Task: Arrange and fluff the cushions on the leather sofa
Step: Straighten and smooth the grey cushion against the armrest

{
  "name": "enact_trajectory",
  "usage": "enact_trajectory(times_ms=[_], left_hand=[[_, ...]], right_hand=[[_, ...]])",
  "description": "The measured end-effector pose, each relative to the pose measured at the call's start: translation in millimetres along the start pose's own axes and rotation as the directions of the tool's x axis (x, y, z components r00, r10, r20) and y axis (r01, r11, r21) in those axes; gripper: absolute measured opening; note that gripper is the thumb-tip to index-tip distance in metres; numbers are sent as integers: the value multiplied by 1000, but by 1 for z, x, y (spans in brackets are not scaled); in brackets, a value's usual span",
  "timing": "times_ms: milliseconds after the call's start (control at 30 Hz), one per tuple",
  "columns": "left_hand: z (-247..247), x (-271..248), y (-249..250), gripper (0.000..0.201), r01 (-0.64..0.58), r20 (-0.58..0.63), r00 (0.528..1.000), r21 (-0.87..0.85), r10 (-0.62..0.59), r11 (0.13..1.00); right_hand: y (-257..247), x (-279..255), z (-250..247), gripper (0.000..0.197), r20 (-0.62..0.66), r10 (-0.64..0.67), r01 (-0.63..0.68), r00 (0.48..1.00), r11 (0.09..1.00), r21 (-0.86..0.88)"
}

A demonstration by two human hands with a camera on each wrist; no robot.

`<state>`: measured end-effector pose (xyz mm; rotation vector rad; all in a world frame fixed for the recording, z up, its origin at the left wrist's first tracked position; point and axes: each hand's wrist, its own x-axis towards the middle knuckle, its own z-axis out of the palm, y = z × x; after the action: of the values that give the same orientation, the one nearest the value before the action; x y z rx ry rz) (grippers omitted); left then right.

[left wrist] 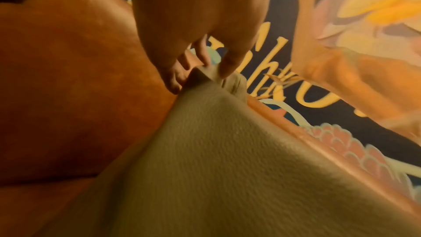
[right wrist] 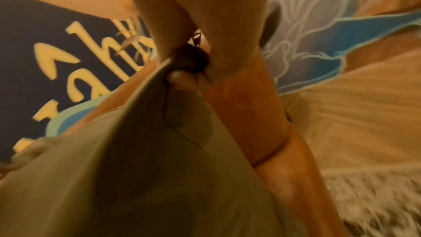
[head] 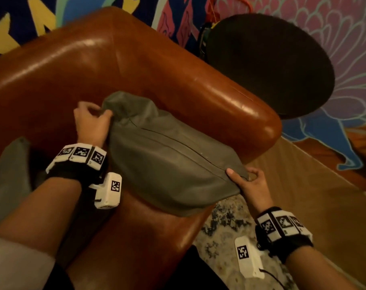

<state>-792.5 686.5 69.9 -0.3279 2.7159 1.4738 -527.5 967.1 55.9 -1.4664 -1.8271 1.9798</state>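
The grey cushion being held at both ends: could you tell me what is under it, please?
Under the grey cushion lies the brown leather sofa, seat and armrest; anything directly beneath it is covered.

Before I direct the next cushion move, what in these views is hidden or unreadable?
- Second grey cushion: head view, cut off by the left edge and the left forearm.
- Right hand fingertips: head view, tucked under the held grey cushion.
- Sofa seat: mostly covered by that cushion.
- Wall lettering: wrist views, blurred and partly blocked.
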Motion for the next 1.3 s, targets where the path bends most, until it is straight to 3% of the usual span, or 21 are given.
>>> enact_trajectory(times_ms=[33, 67, 133, 200, 267, 333, 433, 533, 633, 767, 833, 967, 1000, 1067, 1100, 1133, 1200, 1300], left_hand=[[2, 3, 8, 34, -14, 50, 999, -65, 17, 998], [4, 7, 12, 44, -34, 112, 993, -95, 45, 995], [7, 10, 17, 56, -139, 213, 968, 17, 132, 990], [11, 12, 20, 52, -254, 224, 948, 110, 225, 961], [13, 14, 25, 43, -302, 201, 940, 120, 274, 946], [11, 21, 27, 40, -302, 180, 944, 136, 277, 943], [9, 34, 23, 46, -99, 73, 993, 169, 88, 981], [16, 32, 15, 45, 54, 25, 998, 124, -58, 991], [19, 23, 14, 47, 53, 19, 998, -42, -53, 998], [5, 40, 8, 49, 38, 13, 999, -93, -37, 995], [0, 49, 8, 54, 85, 77, 994, -35, -82, 996], [0, 41, 11, 62, 158, 212, 965, -5, -153, 987], [0, 38, 5, 63, 222, 267, 944, -91, -191, 971], [0, 31, -14, 62, 385, 411, 883, -360, -226, 850], [-1, 25, -23, 52, 406, 442, 874, -439, -200, 802], [-3, 17, -27, 40, 372, 436, 886, -459, -159, 807], [-8, 15, -33, 28, 181, 350, 936, -377, -41, 908], [-19, 31, -23, 31, -89, 281, 950, -182, 139, 979]], right_hand=[[6, -3, -1, 105, -31, 45, -42, 998, 995, 91], [11, -6, -3, 103, -41, 86, -77, 995, 982, 173], [16, -14, -2, 70, -22, 147, -138, 989, 962, 234], [18, -20, 2, 42, 23, 172, -173, 985, 978, 118], [17, -19, 2, 41, 7, 151, -151, 988, 988, -31], [10, -20, -2, 37, -34, 45, -47, 998, 995, -87], [13, -20, -12, 36, -56, 1, -1, 998, 1000, -3], [25, -25, -7, 34, -76, 44, -41, 996, 999, 33], [27, -27, -2, 42, -139, 75, -56, 987, 989, 137], [20, -33, -9, 48, -162, -90, 100, 983, 994, 53], [18, -36, -10, 47, -137, -102, 114, 985, 990, 84], [21, -43, 0, 47, -138, 39, -10, 990, 978, 207], [24, -45, 1, 47, -112, 40, -10, 993, 967, 255], [30, -49, 1, 41, -37, 52, -38, 998, 947, 320], [30, -52, 1, 34, -3, 63, -58, 998, 941, 333], [30, -55, 1, 28, 20, 65, -68, 998, 940, 336], [30, -57, 0, 36, 28, 40, -47, 999, 942, 332], [23, -57, 0, 42, 6, -22, 19, 1000, 938, 346]])
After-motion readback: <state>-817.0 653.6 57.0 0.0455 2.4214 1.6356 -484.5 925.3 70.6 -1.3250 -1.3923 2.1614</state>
